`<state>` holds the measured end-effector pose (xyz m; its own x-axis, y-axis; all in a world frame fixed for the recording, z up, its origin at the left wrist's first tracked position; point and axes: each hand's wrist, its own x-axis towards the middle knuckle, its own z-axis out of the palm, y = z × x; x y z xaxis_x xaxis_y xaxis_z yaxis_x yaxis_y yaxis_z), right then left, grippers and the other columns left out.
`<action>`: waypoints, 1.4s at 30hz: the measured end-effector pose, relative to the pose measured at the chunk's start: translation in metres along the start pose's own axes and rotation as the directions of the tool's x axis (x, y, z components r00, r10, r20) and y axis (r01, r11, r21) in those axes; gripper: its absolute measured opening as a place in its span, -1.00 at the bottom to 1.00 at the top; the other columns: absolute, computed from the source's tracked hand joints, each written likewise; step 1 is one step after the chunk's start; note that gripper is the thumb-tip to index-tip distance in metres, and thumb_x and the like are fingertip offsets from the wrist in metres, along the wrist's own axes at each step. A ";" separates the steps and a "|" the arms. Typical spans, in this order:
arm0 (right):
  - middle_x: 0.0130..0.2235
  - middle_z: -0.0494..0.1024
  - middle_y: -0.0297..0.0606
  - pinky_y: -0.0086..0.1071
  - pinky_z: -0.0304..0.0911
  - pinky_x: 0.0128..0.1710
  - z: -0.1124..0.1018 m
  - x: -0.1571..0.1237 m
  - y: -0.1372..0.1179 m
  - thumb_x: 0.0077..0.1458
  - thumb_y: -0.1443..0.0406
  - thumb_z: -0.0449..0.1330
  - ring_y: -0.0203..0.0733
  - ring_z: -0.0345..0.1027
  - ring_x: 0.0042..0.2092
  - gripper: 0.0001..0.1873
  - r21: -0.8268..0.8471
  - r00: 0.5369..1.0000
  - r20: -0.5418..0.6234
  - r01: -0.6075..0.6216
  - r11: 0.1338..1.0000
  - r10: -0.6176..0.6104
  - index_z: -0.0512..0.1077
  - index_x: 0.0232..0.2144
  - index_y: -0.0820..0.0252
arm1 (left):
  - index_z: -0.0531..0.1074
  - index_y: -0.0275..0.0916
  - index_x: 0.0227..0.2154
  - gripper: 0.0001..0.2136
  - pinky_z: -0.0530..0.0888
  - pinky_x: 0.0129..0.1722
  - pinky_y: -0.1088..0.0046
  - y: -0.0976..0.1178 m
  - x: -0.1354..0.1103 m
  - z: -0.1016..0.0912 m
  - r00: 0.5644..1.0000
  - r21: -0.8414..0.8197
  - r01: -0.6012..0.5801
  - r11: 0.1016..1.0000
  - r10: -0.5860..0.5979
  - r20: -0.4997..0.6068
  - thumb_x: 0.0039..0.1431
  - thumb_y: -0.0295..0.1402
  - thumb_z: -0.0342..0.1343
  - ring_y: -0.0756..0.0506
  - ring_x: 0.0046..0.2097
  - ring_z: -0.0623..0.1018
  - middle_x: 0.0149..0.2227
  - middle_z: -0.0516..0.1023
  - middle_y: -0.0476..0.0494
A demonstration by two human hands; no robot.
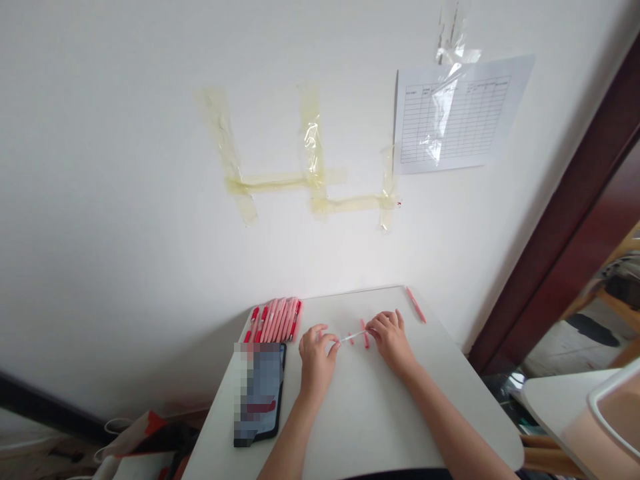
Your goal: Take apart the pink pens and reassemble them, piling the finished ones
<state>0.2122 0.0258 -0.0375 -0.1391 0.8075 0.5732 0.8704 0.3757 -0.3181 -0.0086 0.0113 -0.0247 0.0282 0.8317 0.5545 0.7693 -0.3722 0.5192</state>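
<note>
A thin whitish pen refill [354, 337] stretches between my two hands over the white table. My left hand [316, 363] pinches one end with thumb and forefinger. At the other end, the fingertips of my right hand [391, 341] are closed on it. Just beyond the refill lies a pink pen barrel [365, 339], partly crossed by it. A short pink pen piece [351, 339] rests close by. Another bit of pink shows by my left fingers, mostly covered, and I cannot tell what it is.
Several pink and red pens [280, 320] lie side by side at the table's back left. Below them is a phone [270, 393], partly blurred. One pink pen [416, 305] lies at the back right. The table [360, 413] meets a wall bearing tape and a printed sheet [457, 117].
</note>
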 end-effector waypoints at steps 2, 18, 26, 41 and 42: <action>-0.20 0.56 -0.27 0.25 -0.15 0.32 -0.001 0.000 0.000 0.29 0.36 0.11 -0.03 0.33 0.01 -0.79 0.017 1.000 0.009 0.013 1.000 -0.013 0.53 -0.20 0.00 | 0.58 -0.10 -0.36 -0.92 0.38 0.16 0.02 0.000 0.000 0.000 1.000 0.001 0.001 1.000 -0.001 0.002 0.12 -0.41 0.21 -0.20 0.04 0.49 -0.04 0.50 -0.16; -0.23 0.56 -0.28 0.26 -0.12 0.29 -0.001 0.001 0.003 0.23 0.38 0.16 -0.02 0.33 0.01 -0.83 0.038 0.998 0.058 0.007 0.999 -0.009 0.53 -0.26 0.01 | 0.59 -0.09 -0.35 -0.93 0.36 0.18 -0.01 0.001 0.000 -0.001 1.000 0.063 0.000 0.998 -0.002 0.016 0.13 -0.37 0.21 -0.20 0.05 0.49 -0.03 0.50 -0.17; -0.22 0.56 -0.26 0.27 -0.10 0.28 0.005 0.000 0.010 0.25 0.34 0.14 0.02 0.32 0.00 -0.84 0.010 0.999 0.040 -0.012 1.000 0.011 0.52 -0.26 -0.01 | 0.59 -0.09 -0.30 -0.88 0.38 0.15 0.04 0.000 0.001 -0.002 1.000 0.086 -0.023 0.996 0.024 -0.009 0.06 -0.37 0.28 -0.20 0.05 0.50 -0.04 0.51 -0.16; -0.22 0.57 -0.25 0.23 -0.06 0.25 0.005 -0.001 0.021 0.27 0.31 0.11 0.01 0.30 -0.03 -0.81 -0.018 0.996 -0.029 -0.086 0.996 0.085 0.53 -0.24 -0.02 | 0.59 -0.16 -0.43 -0.80 0.32 0.01 0.06 -0.001 0.001 -0.014 0.973 0.397 0.217 0.892 -0.166 -0.159 0.14 -0.20 0.15 -0.27 -0.02 0.43 -0.09 0.53 -0.24; -0.22 0.57 -0.25 0.23 -0.07 0.25 0.005 -0.001 0.021 0.27 0.31 0.10 0.01 0.30 -0.03 -0.81 -0.010 0.996 -0.026 -0.085 0.996 0.084 0.53 -0.24 -0.02 | 0.59 -0.16 -0.45 -0.82 0.32 0.02 0.06 -0.001 0.000 -0.014 0.975 0.391 0.208 0.897 -0.159 -0.154 0.14 -0.22 0.16 -0.26 -0.02 0.43 -0.09 0.53 -0.24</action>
<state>0.2285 0.0357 -0.0486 -0.0527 0.8242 0.5638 0.8839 0.3012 -0.3577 -0.0182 0.0064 -0.0164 -0.1937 0.8067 0.5583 0.9450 0.0006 0.3271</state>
